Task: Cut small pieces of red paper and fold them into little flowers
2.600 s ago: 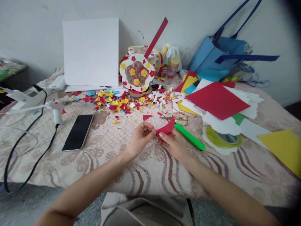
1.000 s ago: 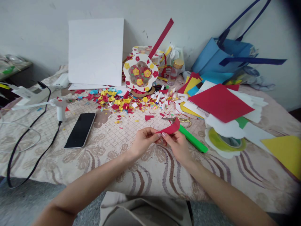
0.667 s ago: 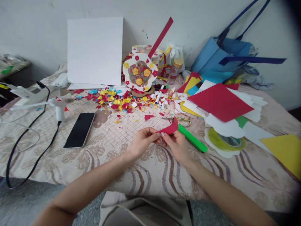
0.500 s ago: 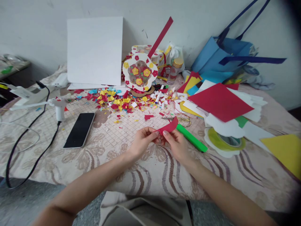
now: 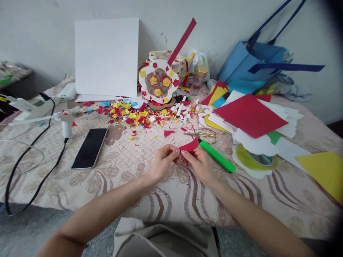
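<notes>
Between my two hands is a red paper strip (image 5: 189,145), bent and curling up at its right end. My left hand (image 5: 166,159) pinches its left part between thumb and fingers. Close beside it, my right hand (image 5: 198,162) pinches the strip too, thumb on the near side. The fingertips behind the paper are partly hidden. Just right of my right hand lies a bright green utility knife or marker-like bar (image 5: 218,156), its exact kind unclear. Gold-handled scissors (image 5: 208,136) rest on the cloth behind the hands.
Paper scraps (image 5: 139,116) cover the middle back, before a flower-decorated paper piece (image 5: 158,81). A phone (image 5: 89,148), a white glue gun (image 5: 66,123) and its black cable lie left. Coloured paper sheets (image 5: 252,116), a tape roll (image 5: 258,157) and a blue bag (image 5: 249,60) are right.
The red strip has turned and lowered a little in my fingers, and its right end now curls upright, showing edge-on. Both hands stay in nearly the same place.
</notes>
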Action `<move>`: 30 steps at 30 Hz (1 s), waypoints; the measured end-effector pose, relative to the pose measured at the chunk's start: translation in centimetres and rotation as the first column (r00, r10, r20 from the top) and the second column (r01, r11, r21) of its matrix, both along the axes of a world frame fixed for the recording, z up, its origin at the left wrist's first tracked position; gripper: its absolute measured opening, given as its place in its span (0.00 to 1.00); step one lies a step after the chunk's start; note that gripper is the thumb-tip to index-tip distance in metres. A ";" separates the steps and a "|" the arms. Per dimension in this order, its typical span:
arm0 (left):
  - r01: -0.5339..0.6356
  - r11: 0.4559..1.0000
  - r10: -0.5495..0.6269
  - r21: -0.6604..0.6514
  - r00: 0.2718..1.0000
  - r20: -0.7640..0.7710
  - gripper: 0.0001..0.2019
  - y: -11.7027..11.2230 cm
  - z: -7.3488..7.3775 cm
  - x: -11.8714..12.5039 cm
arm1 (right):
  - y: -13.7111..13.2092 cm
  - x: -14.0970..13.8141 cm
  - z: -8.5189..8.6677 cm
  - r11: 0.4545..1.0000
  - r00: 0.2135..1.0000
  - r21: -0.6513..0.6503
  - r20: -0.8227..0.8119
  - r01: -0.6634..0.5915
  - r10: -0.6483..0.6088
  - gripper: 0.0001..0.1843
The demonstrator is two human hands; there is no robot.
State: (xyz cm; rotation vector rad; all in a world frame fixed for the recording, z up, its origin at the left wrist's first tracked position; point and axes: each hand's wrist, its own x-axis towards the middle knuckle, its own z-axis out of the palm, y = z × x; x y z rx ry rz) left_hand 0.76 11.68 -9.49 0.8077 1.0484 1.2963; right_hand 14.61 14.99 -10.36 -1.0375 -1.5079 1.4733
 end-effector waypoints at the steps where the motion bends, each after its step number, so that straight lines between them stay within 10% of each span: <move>1: -0.006 1.000 0.006 0.002 1.000 -0.004 0.11 0.0 0.0 0.0 | 0.0 0.0 0.1 1.000 1.000 -0.005 -0.002 -0.007 0.007 0.13; 20: 0.003 0.997 0.006 0.074 0.994 -0.113 0.12 0.9 -0.4 -1.3 | 1.4 1.1 1.3 0.987 0.978 0.108 0.182 -0.121 0.100 0.13; 25: -0.145 0.988 0.143 0.051 0.989 0.040 0.13 1.8 0.0 -2.4 | 5.7 5.6 3.0 0.870 0.764 0.452 0.627 -0.198 -0.152 0.07; 30: -0.198 0.980 0.196 -0.005 0.970 0.144 0.13 2.4 0.4 -3.1 | 8.2 9.3 2.9 0.885 0.473 0.340 0.866 -0.319 -0.162 0.10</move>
